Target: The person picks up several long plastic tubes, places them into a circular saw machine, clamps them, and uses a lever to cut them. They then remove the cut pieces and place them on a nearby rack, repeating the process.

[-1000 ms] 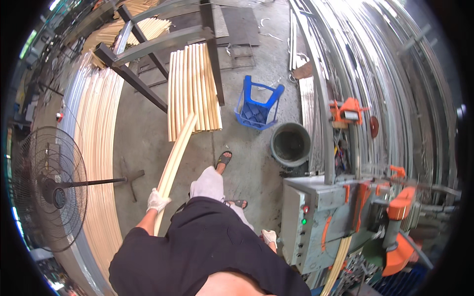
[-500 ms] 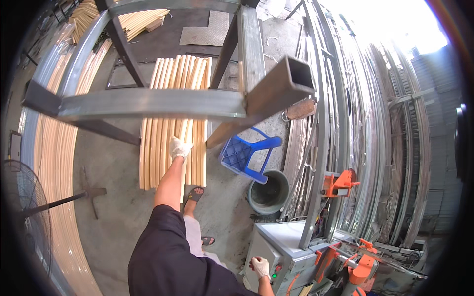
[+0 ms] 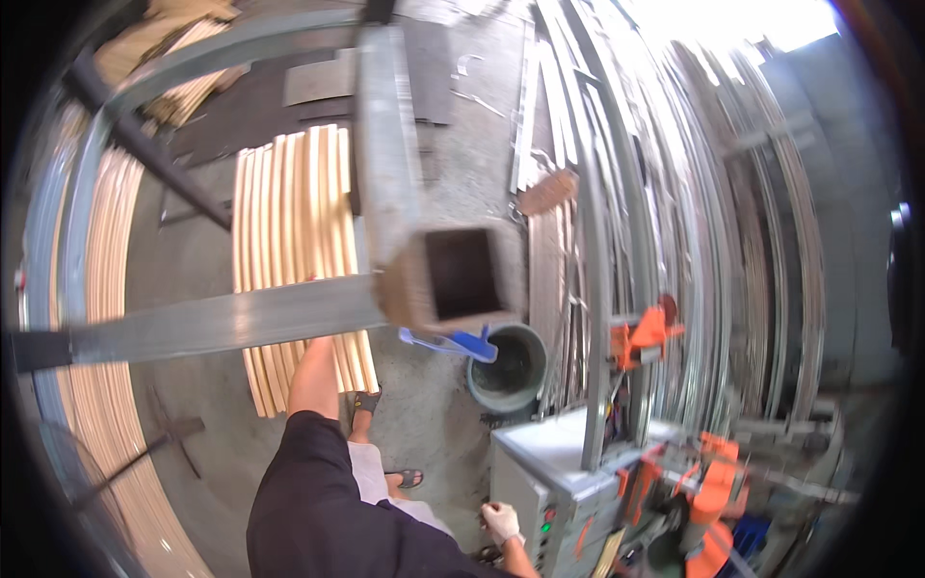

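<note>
Since the preceding view the camera has swung nearer the steel frame, and the left hand has passed behind the flat galvanised crossbar (image 3: 222,323); only the bare forearm (image 3: 315,376) shows, so its grip cannot be told. At ten o'clock lies the stack of pale, rounded wooden strips (image 3: 294,241), smooth and parallel on rough concrete, touching the forearm's line. At centre, a hollow square steel tube (image 3: 461,275) faces the lens. At four o'clock stands a grey round bucket (image 3: 509,366). At six o'clock the gloved right hand (image 3: 501,522), fingers loosely curled on nothing, hangs beside a grey metal cabinet (image 3: 549,472).
</note>
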